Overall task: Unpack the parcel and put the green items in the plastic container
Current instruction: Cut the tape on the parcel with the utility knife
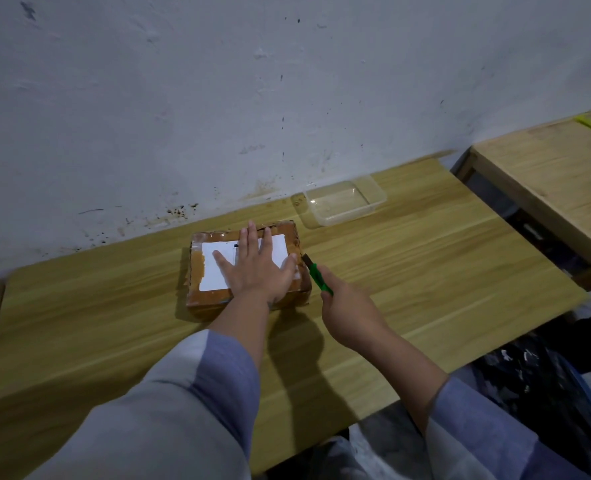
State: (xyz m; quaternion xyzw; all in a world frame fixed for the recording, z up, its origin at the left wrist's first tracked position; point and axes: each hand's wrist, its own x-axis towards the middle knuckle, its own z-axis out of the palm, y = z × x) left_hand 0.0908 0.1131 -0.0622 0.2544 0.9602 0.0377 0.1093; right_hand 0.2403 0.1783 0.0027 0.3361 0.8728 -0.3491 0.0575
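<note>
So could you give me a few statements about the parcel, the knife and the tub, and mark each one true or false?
1. The left hand lies flat on the parcel. True.
2. The parcel is already cut open. False: its brown tape looks unbroken and it is shut.
3. The right hand holds a green utility knife. True.
4. The clear plastic container holds green items. False: nothing shows inside it.
5. The container stands left of the parcel. False: it stands to the right, nearer the wall.
</note>
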